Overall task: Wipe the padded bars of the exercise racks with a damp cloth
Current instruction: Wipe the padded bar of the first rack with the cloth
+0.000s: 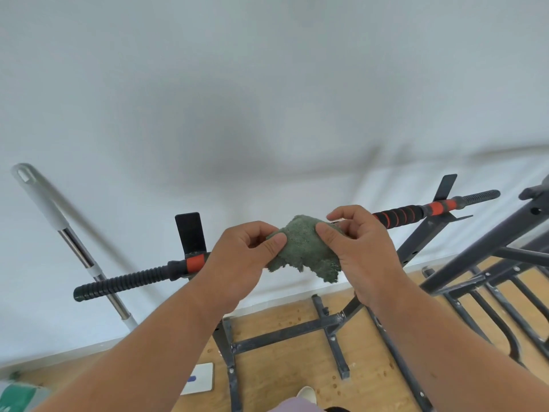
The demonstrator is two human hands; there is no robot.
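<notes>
White wall fills the upper field; wood-pattern floor (297, 322) below, with a dark steel rack frame (285, 333) standing against the wall. I am watching through the head camera. Bar (416, 214) runs across the rack at a slant, black ribbed ends, orange-and-black padded sleeve visible to the right of the hands; its middle section is hidden behind the cloth and hands. Green cloth (306, 251) is bunched between both hands, in front of or on the bar's middle; I cannot tell whether it touches. Left hand (237, 263): grip closed on the cloth's left edge, thumb pinching against curled fingers. Right hand (359, 248): grip closed on the right edge, thumb on front, fingers curled over the top. A second rack (487, 251) sits at right, a mop handle (68, 233) leans at left. Judgement: step in hand is readying the cloth for wiping. To do it well, I would wrap the cloth fully round the padding, squeeze evenly, and stroke along the sleeve's length while twisting, so the grooves between foam rings get cleaned; refold to a fresh face before the next section.
</notes>
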